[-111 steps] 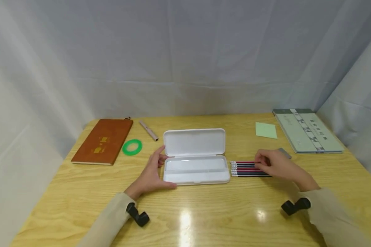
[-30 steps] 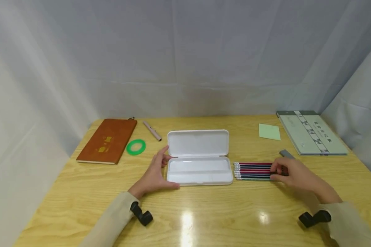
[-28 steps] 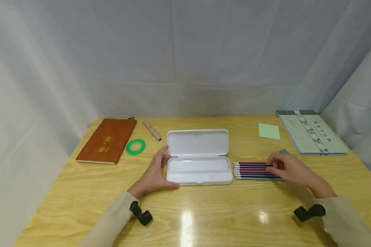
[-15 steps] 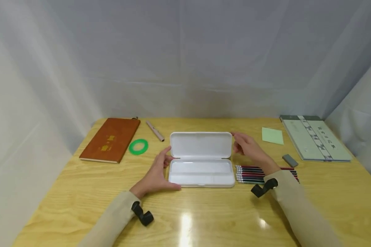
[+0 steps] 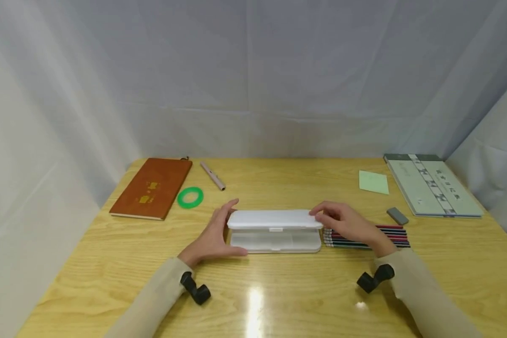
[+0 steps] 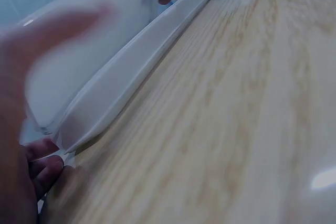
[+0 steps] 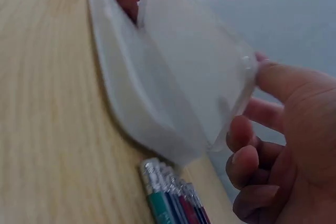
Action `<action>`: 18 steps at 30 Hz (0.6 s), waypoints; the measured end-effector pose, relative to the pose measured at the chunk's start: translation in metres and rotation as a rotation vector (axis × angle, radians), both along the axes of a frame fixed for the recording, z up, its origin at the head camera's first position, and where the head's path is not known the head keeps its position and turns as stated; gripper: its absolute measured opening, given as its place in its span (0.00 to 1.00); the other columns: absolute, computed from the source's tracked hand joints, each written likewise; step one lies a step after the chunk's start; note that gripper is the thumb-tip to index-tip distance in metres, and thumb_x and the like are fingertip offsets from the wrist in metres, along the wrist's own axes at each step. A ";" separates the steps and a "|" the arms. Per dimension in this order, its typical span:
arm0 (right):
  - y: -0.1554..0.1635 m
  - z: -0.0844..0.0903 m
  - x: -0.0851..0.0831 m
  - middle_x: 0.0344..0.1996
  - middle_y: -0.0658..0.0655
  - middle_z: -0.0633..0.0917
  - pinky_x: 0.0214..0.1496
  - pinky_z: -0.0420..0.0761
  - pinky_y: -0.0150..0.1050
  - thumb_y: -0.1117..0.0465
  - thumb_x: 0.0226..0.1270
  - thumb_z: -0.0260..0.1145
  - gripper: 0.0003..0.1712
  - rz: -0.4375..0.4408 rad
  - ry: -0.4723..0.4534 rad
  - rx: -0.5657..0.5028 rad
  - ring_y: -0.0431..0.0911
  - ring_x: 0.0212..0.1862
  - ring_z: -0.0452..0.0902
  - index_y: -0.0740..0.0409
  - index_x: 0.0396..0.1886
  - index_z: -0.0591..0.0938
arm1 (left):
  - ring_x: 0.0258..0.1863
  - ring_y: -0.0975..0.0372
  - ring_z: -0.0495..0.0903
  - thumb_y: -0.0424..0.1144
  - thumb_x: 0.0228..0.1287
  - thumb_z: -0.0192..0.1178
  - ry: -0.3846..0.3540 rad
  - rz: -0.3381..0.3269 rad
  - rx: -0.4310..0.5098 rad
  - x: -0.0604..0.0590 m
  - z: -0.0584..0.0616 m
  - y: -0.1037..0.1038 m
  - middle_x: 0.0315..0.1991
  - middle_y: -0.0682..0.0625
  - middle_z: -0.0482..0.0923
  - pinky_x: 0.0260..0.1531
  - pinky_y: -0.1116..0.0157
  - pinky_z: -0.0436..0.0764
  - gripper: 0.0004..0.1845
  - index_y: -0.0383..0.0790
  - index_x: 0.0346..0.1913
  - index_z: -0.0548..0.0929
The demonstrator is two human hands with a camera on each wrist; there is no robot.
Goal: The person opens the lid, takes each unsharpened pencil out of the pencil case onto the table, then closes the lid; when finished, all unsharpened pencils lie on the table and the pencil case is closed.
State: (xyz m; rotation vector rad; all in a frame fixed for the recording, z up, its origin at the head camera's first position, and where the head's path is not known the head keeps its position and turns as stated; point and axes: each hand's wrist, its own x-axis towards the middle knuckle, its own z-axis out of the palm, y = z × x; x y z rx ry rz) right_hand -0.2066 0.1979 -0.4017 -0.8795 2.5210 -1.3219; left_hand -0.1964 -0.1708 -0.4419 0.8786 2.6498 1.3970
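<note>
- Pencil case (image 5: pixel 274 231): between both hands, lid nearly down; judged light, rigid, slippery plastic, best held at its ends
- Left hand (image 5: pixel 214 234): fingers relaxed, bracing the case's near end
- Right hand (image 5: pixel 345 224): fingers curled, pinching the lid's far corner
- Pencils (image 5: pixel 390 236): beneath right hand

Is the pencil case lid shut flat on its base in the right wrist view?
No: the lid stands tilted above the base with a gap between them, the right hand holding its edge.

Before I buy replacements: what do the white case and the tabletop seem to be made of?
White case: likely plastic, semi-matte; its thin lid looks translucent in the right wrist view. Tabletop: wood or wood-look laminate, glossy; visible grain and lamp glare.
</note>
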 end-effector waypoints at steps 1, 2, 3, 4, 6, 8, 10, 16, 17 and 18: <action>0.000 -0.002 0.002 0.21 0.48 0.73 0.23 0.68 0.32 0.61 0.73 0.57 0.13 0.020 0.036 0.026 0.36 0.20 0.63 0.58 0.52 0.81 | 0.51 0.55 0.64 0.55 0.54 0.69 0.017 -0.024 0.024 -0.001 0.000 -0.001 0.54 0.40 0.68 0.52 0.58 0.67 0.50 0.37 0.73 0.55; 0.000 -0.004 0.004 0.22 0.47 0.74 0.23 0.68 0.32 0.62 0.71 0.59 0.13 0.037 0.063 0.045 0.35 0.20 0.63 0.57 0.52 0.81 | 0.49 0.55 0.64 0.53 0.60 0.64 0.028 -0.043 0.051 -0.001 0.000 -0.002 0.52 0.40 0.69 0.50 0.59 0.66 0.43 0.36 0.72 0.59; -0.001 -0.005 0.005 0.22 0.46 0.74 0.24 0.68 0.31 0.62 0.69 0.61 0.14 0.049 0.080 0.060 0.35 0.20 0.64 0.56 0.53 0.80 | 0.48 0.55 0.63 0.51 0.64 0.61 0.024 -0.052 0.071 -0.001 0.000 -0.003 0.51 0.40 0.69 0.48 0.61 0.66 0.37 0.36 0.70 0.63; -0.002 -0.007 0.007 0.22 0.45 0.75 0.24 0.69 0.31 0.61 0.68 0.63 0.16 0.059 0.096 0.073 0.35 0.21 0.64 0.56 0.54 0.80 | 0.46 0.56 0.63 0.48 0.66 0.59 0.024 -0.055 0.081 -0.002 0.000 -0.004 0.50 0.40 0.69 0.46 0.62 0.66 0.32 0.36 0.68 0.66; -0.003 -0.009 0.008 0.22 0.44 0.74 0.24 0.69 0.30 0.59 0.66 0.66 0.19 0.072 0.100 0.098 0.34 0.21 0.64 0.56 0.56 0.79 | 0.45 0.58 0.63 0.45 0.65 0.61 0.015 -0.030 0.062 -0.001 -0.001 -0.004 0.49 0.43 0.71 0.45 0.64 0.66 0.28 0.39 0.65 0.71; -0.004 -0.010 0.009 0.21 0.43 0.73 0.25 0.69 0.29 0.57 0.64 0.68 0.23 0.073 0.103 0.125 0.33 0.22 0.65 0.56 0.57 0.78 | 0.46 0.60 0.64 0.45 0.60 0.67 -0.018 0.008 0.025 -0.001 -0.001 -0.003 0.52 0.47 0.72 0.46 0.65 0.69 0.30 0.43 0.64 0.73; -0.005 -0.011 0.010 0.21 0.43 0.73 0.25 0.69 0.29 0.56 0.62 0.69 0.25 0.065 0.109 0.147 0.33 0.22 0.65 0.56 0.58 0.77 | 0.47 0.61 0.64 0.44 0.55 0.71 -0.038 0.031 0.002 0.000 0.000 -0.002 0.54 0.48 0.72 0.48 0.64 0.70 0.32 0.46 0.64 0.74; -0.005 -0.014 0.012 0.19 0.42 0.72 0.25 0.69 0.29 0.55 0.61 0.70 0.26 0.049 0.121 0.146 0.32 0.22 0.64 0.56 0.58 0.77 | 0.47 0.60 0.65 0.41 0.49 0.74 -0.055 0.047 0.019 0.001 0.002 -0.001 0.53 0.48 0.73 0.48 0.65 0.70 0.35 0.44 0.63 0.75; -0.005 -0.015 0.012 0.19 0.41 0.72 0.25 0.69 0.29 0.55 0.60 0.70 0.26 0.048 0.123 0.142 0.32 0.22 0.64 0.56 0.58 0.77 | 0.47 0.60 0.65 0.41 0.49 0.75 -0.050 0.045 0.016 0.001 0.002 -0.001 0.53 0.48 0.73 0.48 0.65 0.70 0.35 0.44 0.62 0.75; -0.005 -0.016 0.012 0.19 0.41 0.72 0.25 0.69 0.29 0.55 0.60 0.70 0.26 0.051 0.129 0.139 0.32 0.22 0.64 0.56 0.58 0.77 | 0.47 0.60 0.65 0.41 0.49 0.75 -0.045 0.045 0.008 0.001 0.002 -0.001 0.53 0.48 0.73 0.48 0.65 0.70 0.35 0.44 0.63 0.75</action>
